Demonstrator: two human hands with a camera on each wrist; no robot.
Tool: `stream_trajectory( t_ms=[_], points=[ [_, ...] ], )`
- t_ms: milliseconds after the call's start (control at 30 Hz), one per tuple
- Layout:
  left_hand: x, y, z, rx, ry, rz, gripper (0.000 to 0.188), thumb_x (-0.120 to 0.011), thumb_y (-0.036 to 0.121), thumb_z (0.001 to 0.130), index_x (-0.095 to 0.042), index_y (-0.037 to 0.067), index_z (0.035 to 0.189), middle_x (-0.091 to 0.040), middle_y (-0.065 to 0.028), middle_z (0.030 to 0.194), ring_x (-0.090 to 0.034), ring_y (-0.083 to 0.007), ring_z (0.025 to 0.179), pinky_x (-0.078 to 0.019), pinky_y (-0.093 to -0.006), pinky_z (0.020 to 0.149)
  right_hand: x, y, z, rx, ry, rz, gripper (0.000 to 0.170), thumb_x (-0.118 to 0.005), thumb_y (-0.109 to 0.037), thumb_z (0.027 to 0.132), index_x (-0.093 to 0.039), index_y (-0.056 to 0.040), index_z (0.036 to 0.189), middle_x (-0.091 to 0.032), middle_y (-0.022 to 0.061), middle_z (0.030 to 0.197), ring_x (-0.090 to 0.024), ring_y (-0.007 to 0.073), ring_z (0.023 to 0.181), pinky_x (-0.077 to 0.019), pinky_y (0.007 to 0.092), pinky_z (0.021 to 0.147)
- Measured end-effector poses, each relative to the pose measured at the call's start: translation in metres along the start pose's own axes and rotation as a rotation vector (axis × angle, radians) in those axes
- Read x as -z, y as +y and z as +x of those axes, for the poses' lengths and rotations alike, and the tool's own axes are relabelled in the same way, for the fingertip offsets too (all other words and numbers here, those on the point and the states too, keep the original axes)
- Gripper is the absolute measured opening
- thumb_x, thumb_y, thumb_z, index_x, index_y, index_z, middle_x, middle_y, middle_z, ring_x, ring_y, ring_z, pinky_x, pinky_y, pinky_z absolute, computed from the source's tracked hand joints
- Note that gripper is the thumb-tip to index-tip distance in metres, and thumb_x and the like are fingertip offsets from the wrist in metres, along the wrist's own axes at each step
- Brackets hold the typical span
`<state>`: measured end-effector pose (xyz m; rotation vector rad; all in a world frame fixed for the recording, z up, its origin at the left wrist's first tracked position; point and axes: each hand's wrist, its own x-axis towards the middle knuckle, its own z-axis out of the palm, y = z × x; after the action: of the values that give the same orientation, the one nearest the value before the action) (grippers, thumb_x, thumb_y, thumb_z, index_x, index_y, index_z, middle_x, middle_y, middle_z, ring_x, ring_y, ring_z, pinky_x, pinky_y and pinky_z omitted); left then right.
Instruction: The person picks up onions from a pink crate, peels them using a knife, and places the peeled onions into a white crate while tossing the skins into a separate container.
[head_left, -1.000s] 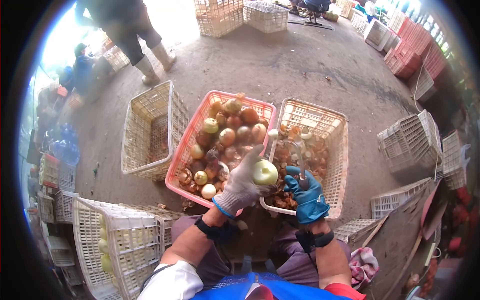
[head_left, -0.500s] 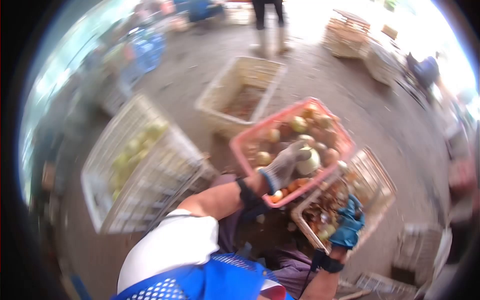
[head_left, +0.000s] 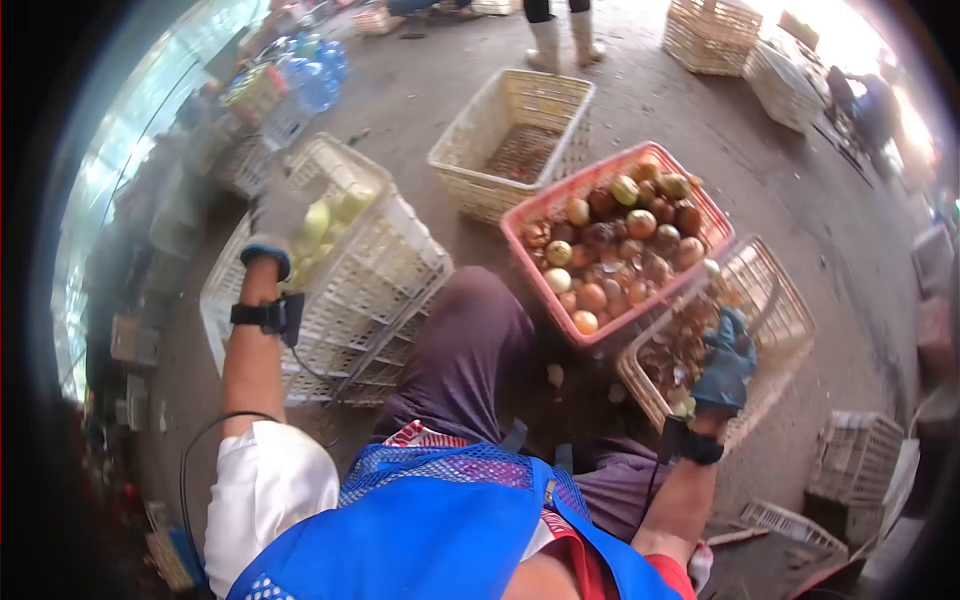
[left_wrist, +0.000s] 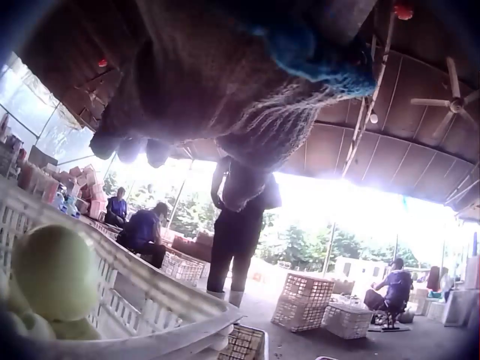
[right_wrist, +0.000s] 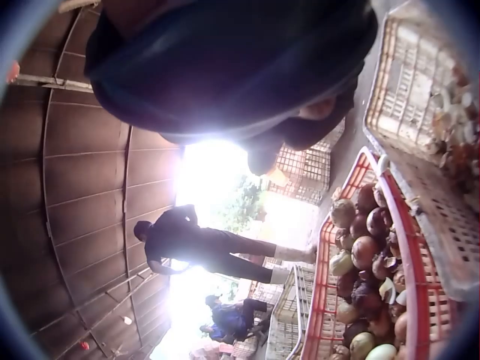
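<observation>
Head: the left hand (head_left: 280, 208) hovers, blurred, over pale onions (head_left: 320, 222) in a white crate (head_left: 398, 250); the right hand (head_left: 726, 370) curls above a beige crate (head_left: 782, 345), its grip unclear. Left wrist: fingers (left_wrist: 156, 152) hang relaxed. Right wrist: brown onions (right_wrist: 365, 253) fill a red crate (right_wrist: 412, 259).

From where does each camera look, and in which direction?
Head: worn there, facing forward and down; pink onion crate, left hand, right hand, trousers show.
Left wrist: worn there, facing outward over peeled onions; left hand at top.
Right wrist: worn there, facing people, image sideways; right hand at top.
Head and right wrist share the pink onion crate.
</observation>
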<state>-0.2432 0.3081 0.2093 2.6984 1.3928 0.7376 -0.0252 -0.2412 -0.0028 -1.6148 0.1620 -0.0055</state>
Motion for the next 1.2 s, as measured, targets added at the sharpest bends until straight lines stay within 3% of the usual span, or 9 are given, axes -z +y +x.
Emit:
stream_trajectory(
  t_ms=[100,267,333,467,533,733,933,1100,1200],
  points=[
    [-0.031,0.017,0.013,-0.174,0.120,-0.479,0.048,-0.079,0.016,0.092,-0.063,0.000,0.135,-0.072,-0.0144,0.119,-0.069,-0.0213,0.108,-0.0547,-0.0351,0.096,-0.002,0.001,-0.001,-0.019,0.007,0.069,0.024,-0.070,-0.018,0.103,-0.074,-0.0095,0.126,-0.070,-0.0053,0.089,-0.060,0.0033,0.068,-0.0415,0.0184,0.054],
    [-0.137,0.145,-0.007,-0.328,-0.520,-0.932,0.033,-0.077,0.022,0.095,-0.073,0.004,0.121,-0.077,-0.0125,0.107,-0.072,-0.0180,0.099,-0.0570,-0.0336,0.089,-0.002,-0.013,-0.004,-0.051,0.032,0.095,0.025,-0.070,-0.018,0.103,-0.073,-0.0083,0.126,-0.071,-0.0017,0.084,-0.061,0.0045,0.064,-0.0432,0.0194,0.053],
    [-0.176,0.205,-0.038,-0.455,-0.599,-0.717,0.028,-0.076,0.012,0.096,-0.071,0.001,0.121,-0.074,-0.0051,0.109,-0.069,-0.0170,0.102,-0.0557,-0.0315,0.093,0.002,-0.024,-0.008,-0.124,0.047,0.091,0.025,-0.071,-0.019,0.103,-0.073,-0.0084,0.125,-0.070,-0.0006,0.080,-0.061,0.0051,0.063,-0.0439,0.0197,0.053],
    [-0.297,0.260,-0.102,-0.546,-0.984,-0.669,0.027,-0.083,0.014,0.086,-0.075,0.004,0.109,-0.078,-0.0114,0.108,-0.072,-0.0205,0.097,-0.0574,-0.0351,0.090,0.010,-0.014,-0.002,-0.093,0.080,0.021,0.026,-0.070,-0.022,0.104,-0.073,-0.0085,0.126,-0.071,0.0003,0.079,-0.065,0.0061,0.066,-0.0449,0.0203,0.053],
    [-0.329,0.268,-0.138,-0.680,-1.001,-0.396,0.033,-0.076,0.031,0.087,-0.077,0.008,0.112,-0.077,-0.0207,0.107,-0.074,-0.0378,0.100,-0.0575,-0.0445,0.091,0.009,-0.013,-0.005,-0.126,0.117,-0.019,0.026,-0.070,-0.020,0.104,-0.073,-0.0082,0.127,-0.072,-0.0002,0.081,-0.066,0.0057,0.067,-0.0451,0.0200,0.054],
    [-0.363,0.294,-0.193,-0.429,-1.193,0.050,0.049,-0.070,0.042,0.080,-0.079,0.003,0.109,-0.076,-0.0247,0.109,-0.075,-0.0383,0.103,-0.0579,-0.0455,0.091,0.005,-0.021,-0.007,-0.194,0.170,-0.066,0.028,-0.069,-0.020,0.104,-0.072,-0.0066,0.129,-0.070,-0.0025,0.085,-0.064,0.0040,0.070,-0.0432,0.0177,0.056],
    [-0.404,0.301,-0.209,-0.490,-1.201,0.179,0.045,-0.077,0.041,0.075,-0.081,0.010,0.108,-0.078,-0.0180,0.111,-0.075,-0.0340,0.106,-0.0592,-0.0441,0.091,0.008,-0.016,-0.006,-0.186,0.183,-0.104,0.033,-0.073,-0.023,0.101,-0.071,-0.0079,0.130,-0.071,-0.0015,0.083,-0.067,0.0061,0.070,-0.0445,0.0193,0.054],
    [-0.390,0.295,-0.209,-0.377,-1.251,0.115,0.051,-0.077,0.042,0.074,-0.080,0.009,0.113,-0.077,-0.0174,0.116,-0.074,-0.0338,0.109,-0.0583,-0.0454,0.093,0.000,-0.020,-0.005,-0.180,0.206,-0.074,0.029,-0.070,-0.022,0.103,-0.072,-0.0081,0.128,-0.071,-0.0006,0.078,-0.066,0.0065,0.067,-0.0449,0.0199,0.054],
    [-0.385,0.292,-0.204,-0.231,-1.442,-0.434,0.036,-0.078,0.042,0.078,-0.076,0.010,0.095,-0.076,-0.0074,0.093,-0.070,-0.0189,0.076,-0.0548,-0.0341,0.069,0.002,-0.020,-0.011,-0.171,0.195,-0.037,0.027,-0.069,-0.018,0.103,-0.071,-0.0073,0.127,-0.071,-0.0003,0.080,-0.066,0.0064,0.067,-0.0445,0.0198,0.053]
  ],
)
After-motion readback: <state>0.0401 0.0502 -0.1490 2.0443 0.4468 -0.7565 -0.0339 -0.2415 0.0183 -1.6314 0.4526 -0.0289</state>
